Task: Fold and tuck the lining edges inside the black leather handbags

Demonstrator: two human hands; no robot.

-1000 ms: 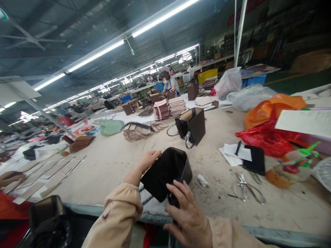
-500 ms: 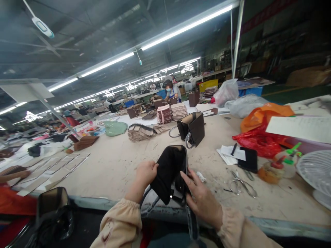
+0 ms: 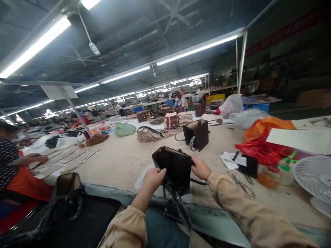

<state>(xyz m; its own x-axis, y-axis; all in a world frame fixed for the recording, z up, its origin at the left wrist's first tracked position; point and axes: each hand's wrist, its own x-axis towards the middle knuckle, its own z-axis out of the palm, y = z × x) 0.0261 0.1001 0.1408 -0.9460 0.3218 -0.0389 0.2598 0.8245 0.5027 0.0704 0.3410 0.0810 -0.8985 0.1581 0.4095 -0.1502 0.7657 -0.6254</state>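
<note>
A black handbag [image 3: 178, 168] with its mouth open stands at the near edge of the worktable, between my hands. My left hand [image 3: 154, 179] pinches the bag's near left side, by a plastic-wrapped strap [image 3: 178, 201] that hangs over the table edge. With closed fingers my right hand [image 3: 201, 168] grips the upper right corner of the bag. Behind it a dark brown handbag [image 3: 200, 136] with a wrapped handle stands on the table. Another dark bag [image 3: 67, 187] sits at the lower left, on a black surface.
To the right lie scissors [image 3: 241, 186], a black pouch [image 3: 248, 166], a bottle of amber liquid [image 3: 269, 176], red plastic [image 3: 254, 150] and a white fan [image 3: 314, 175]. Stacked pieces [image 3: 148, 134] lie beyond. A co-worker [image 3: 15, 162] sits at the left beside flat panels [image 3: 67, 160].
The black handbag has been turned around, and its strap now hangs toward me. My right hand has moved from its inner side to its upper right corner. The view has shifted left.
</note>
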